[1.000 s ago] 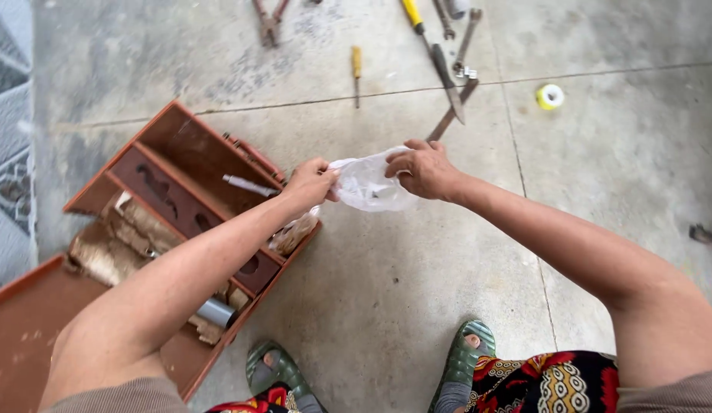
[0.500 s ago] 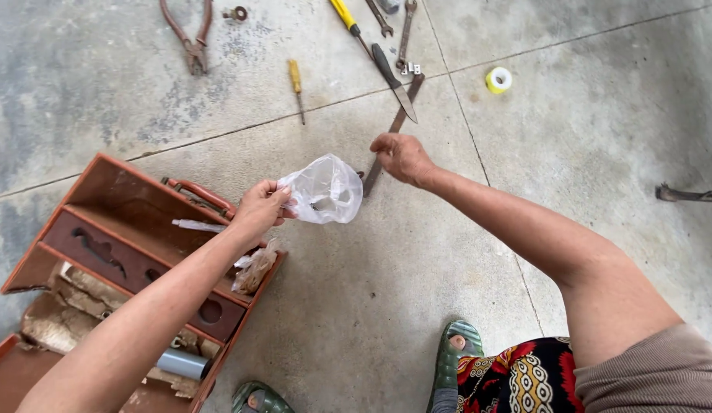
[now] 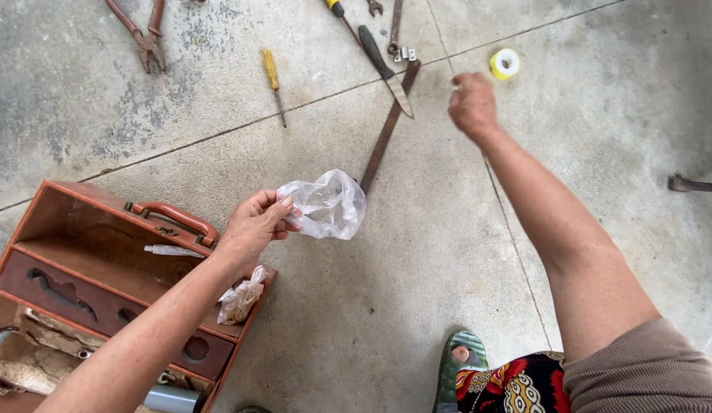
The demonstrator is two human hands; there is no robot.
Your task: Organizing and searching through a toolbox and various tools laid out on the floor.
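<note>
My left hand point(image 3: 255, 222) pinches the neck of a clear plastic bag point(image 3: 327, 204), held just above the concrete floor beside an open rusty red toolbox point(image 3: 103, 252). My right hand point(image 3: 473, 103) is stretched out far ahead, fingers curled, hovering close to a small roll of yellow and white tape point(image 3: 505, 63). I cannot see anything in that hand. A long flat rusty metal bar point(image 3: 386, 130) lies on the floor between the two hands.
Tools lie along the far floor: pliers point(image 3: 141, 34), a yellow-handled screwdriver point(image 3: 274, 82), a black-handled knife point(image 3: 382, 67), wrenches. A crumpled bag point(image 3: 239, 298) rests on the toolbox tray. A metal piece point(image 3: 694, 183) lies at right. My green sandal point(image 3: 457, 367) is below.
My right hand has let go of the bag and moved forward and right toward the tape roll. My left hand keeps the bag, now lower and nearer the toolbox.
</note>
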